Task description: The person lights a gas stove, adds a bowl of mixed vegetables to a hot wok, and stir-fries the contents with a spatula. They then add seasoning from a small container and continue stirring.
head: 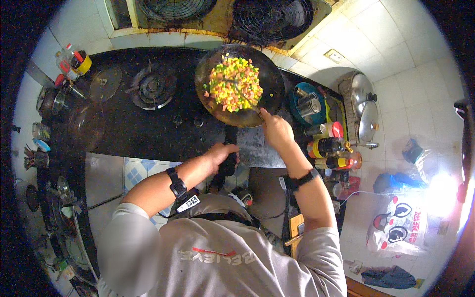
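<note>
My left hand (222, 157) is wrapped around the black handle (231, 138) of a dark wok (207, 105). Yellow corn, green pieces and pink diced meat (235, 83) are heaped in the wok's middle, with a few bits stuck apart on its wall. My right hand (277, 131) is at the wok's near right rim, closed on a cooking utensil (256, 106), probably a spatula. Its thin shaft runs into the heap, and the food partly hides its head.
Left of the wok is a bare gas burner (153, 87), then a glass lid (105, 83). At right stand a blue basin (313, 115) holding metal canisters and several sauce bottles (326, 147). Pot lids (365, 100) hang on the tiled wall. A range hood (222, 22) overhangs the back.
</note>
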The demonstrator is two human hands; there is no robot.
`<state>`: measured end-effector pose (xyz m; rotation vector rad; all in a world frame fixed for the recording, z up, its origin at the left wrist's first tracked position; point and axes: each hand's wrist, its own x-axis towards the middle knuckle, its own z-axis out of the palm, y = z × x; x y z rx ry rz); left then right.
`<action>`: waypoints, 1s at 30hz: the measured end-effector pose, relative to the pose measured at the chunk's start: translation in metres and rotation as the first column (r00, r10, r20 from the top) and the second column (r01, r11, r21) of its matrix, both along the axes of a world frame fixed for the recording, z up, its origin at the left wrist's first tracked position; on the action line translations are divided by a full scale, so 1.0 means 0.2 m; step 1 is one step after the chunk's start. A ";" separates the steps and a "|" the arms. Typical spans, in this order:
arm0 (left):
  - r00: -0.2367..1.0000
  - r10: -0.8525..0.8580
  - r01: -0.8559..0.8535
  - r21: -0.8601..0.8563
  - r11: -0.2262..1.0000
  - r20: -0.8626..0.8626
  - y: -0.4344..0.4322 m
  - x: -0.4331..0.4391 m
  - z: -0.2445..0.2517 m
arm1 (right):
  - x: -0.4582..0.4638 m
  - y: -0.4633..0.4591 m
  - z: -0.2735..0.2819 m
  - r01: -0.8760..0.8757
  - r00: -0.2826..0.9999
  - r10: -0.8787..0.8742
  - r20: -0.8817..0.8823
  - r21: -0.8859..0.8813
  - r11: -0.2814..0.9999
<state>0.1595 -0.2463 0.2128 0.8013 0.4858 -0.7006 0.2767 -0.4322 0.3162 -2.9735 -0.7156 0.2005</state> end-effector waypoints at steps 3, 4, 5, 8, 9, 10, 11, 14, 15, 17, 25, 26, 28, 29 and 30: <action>0.999 -0.029 0.029 -0.004 1.000 -0.013 0.01 0.00 0.02 | -0.14 -0.16 0.10 -0.084 0.996 0.088 0.008 -0.197 0.977; 1.000 -0.023 0.023 -0.018 1.000 -0.011 0.01 -0.01 0.03 | -0.18 -0.20 0.14 -0.089 0.996 0.090 -0.011 -0.332 0.939; 1.000 -0.016 0.016 -0.016 1.000 -0.011 0.01 -0.01 0.03 | -0.20 -0.26 0.20 -0.073 0.997 0.081 0.015 -0.288 0.955; 1.000 -0.008 0.008 0.002 1.000 -0.022 0.01 -0.02 0.06 | -0.14 -0.27 0.27 -0.020 0.998 0.043 0.042 -0.441 0.897; 1.000 -0.010 0.011 0.014 1.000 -0.005 0.01 -0.02 0.06 | -0.10 -0.22 0.26 0.029 0.999 -0.019 0.028 -0.439 0.898; 0.999 -0.027 0.027 0.018 0.999 -0.023 0.01 -0.02 0.07 | -0.05 -0.17 0.23 0.063 0.998 -0.049 0.045 -0.417 0.907; 0.999 -0.041 0.042 0.022 0.999 -0.020 0.01 -0.01 0.07 | -0.01 -0.11 0.20 0.089 0.995 -0.065 0.074 -0.385 0.919; 0.999 -0.047 0.048 0.045 0.998 -0.016 0.01 -0.01 0.07 | 0.05 0.11 0.05 0.103 0.995 -0.095 0.044 -0.286 0.953; 0.999 -0.047 0.048 0.072 0.996 -0.014 0.01 -0.01 0.07 | 0.02 0.14 0.02 0.049 0.998 -0.042 0.041 -0.185 0.982; 0.998 -0.040 0.041 0.029 0.999 -0.039 0.01 -0.01 0.06 | -0.04 0.16 0.02 0.017 0.999 -0.018 -0.033 -0.021 1.000; 0.999 -0.031 0.030 -0.058 0.998 -0.018 0.01 -0.01 0.04 | -0.27 -0.24 0.62 -0.048 0.999 0.052 -0.002 -0.421 0.906; 1.000 -0.012 0.011 -0.050 0.999 -0.025 0.00 -0.01 0.04 | -0.28 -0.27 0.68 -0.048 0.998 0.061 0.021 -0.379 0.924; 1.000 0.014 -0.015 -0.042 0.999 -0.009 0.00 0.00 0.04 | -0.27 -0.29 0.70 -0.076 0.997 0.079 -0.009 -0.369 0.926; 1.000 0.007 -0.008 -0.043 0.999 -0.024 0.00 0.00 0.04 | -0.26 -0.30 0.69 -0.097 0.995 0.093 -0.028 -0.361 0.927; 0.999 -0.003 0.001 -0.043 0.999 -0.038 0.00 0.00 0.04 | -0.23 -0.28 0.64 -0.100 0.995 0.103 -0.010 -0.343 0.934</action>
